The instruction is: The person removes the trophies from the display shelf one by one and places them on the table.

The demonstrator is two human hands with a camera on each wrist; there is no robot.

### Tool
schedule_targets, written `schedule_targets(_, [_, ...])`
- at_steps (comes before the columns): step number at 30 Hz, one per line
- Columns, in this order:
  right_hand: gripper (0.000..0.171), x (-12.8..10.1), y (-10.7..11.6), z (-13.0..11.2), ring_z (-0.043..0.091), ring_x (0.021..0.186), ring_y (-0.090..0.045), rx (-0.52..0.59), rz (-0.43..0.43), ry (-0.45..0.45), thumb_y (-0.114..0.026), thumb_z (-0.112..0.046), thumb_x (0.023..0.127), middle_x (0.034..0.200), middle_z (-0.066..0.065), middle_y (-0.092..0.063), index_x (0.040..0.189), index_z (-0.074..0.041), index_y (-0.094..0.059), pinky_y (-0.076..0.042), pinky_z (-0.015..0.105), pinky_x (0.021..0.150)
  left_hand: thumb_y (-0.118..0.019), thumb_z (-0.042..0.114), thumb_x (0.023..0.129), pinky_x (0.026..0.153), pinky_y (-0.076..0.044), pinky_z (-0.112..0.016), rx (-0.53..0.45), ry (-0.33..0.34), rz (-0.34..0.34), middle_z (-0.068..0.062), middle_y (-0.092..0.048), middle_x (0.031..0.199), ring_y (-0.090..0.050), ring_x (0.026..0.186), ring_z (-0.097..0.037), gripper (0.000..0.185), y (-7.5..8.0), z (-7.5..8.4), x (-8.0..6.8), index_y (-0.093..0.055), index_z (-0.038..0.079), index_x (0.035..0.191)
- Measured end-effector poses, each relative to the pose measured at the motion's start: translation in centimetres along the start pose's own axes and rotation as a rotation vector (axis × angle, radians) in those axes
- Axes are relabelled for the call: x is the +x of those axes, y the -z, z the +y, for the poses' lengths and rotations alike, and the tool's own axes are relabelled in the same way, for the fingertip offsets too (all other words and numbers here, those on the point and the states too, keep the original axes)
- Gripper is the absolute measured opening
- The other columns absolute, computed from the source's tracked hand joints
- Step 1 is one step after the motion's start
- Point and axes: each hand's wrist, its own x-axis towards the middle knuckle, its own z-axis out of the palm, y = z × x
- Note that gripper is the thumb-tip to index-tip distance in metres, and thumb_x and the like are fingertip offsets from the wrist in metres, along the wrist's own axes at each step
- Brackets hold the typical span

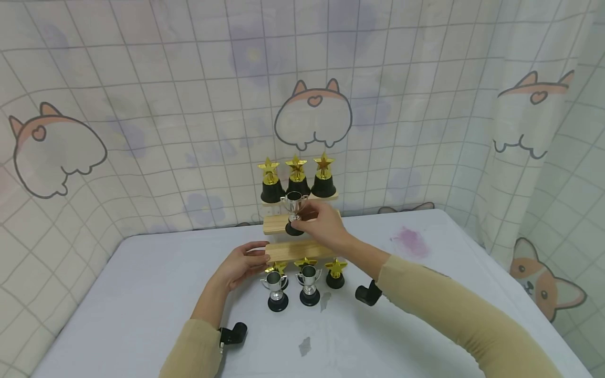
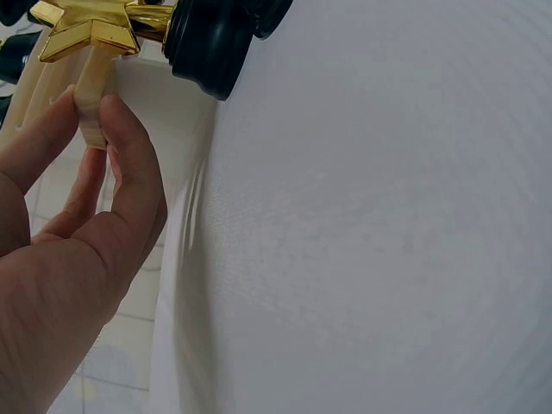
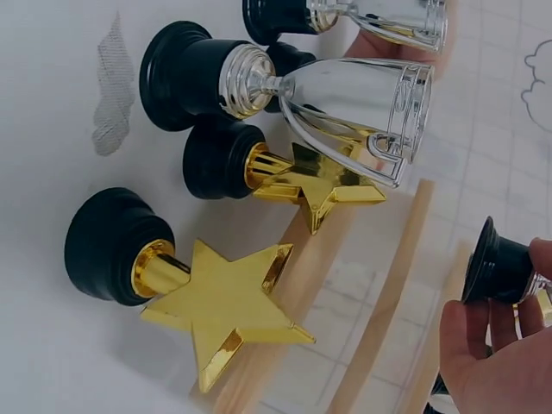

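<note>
My right hand [image 1: 325,224] pinches a small silver trophy cup [image 1: 294,201] near its black base, upright over the middle step of a tiered wooden stand. That base [image 3: 498,266] also shows between the fingers in the right wrist view. The left hand [image 1: 242,266] grips the left end of the stand's lowest board [image 1: 295,251]; in the left wrist view its thumb and fingers pinch the board's end [image 2: 93,108]. Along the top step are three gold star trophies [image 1: 323,178].
In front of the stand, two silver trophy cups [image 1: 309,286] stand on the white-covered table [image 1: 156,294]. Behind them is a row of gold star trophies [image 1: 335,273], partly hidden. A grid-patterned curtain [image 1: 189,105] hangs close behind the stand.
</note>
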Motion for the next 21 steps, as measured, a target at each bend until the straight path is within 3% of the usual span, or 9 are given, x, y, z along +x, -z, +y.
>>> schedule_targets(21, [0.026,-3.6,2.6,1.0,0.024,0.108,-0.065,0.026,-0.024,-0.023,-0.080,-0.017,0.091,0.108,0.004,-0.069,0.112,-0.008,-0.067,-0.057,0.039,0.088,-0.067,-0.005,0.096,0.095,-0.058,-0.037,-0.008,-0.005,0.012,-0.025,-0.058,0.132,-0.067,0.104,-0.023,0.054,-0.1,0.1,-0.1,-0.047,-0.006,0.146])
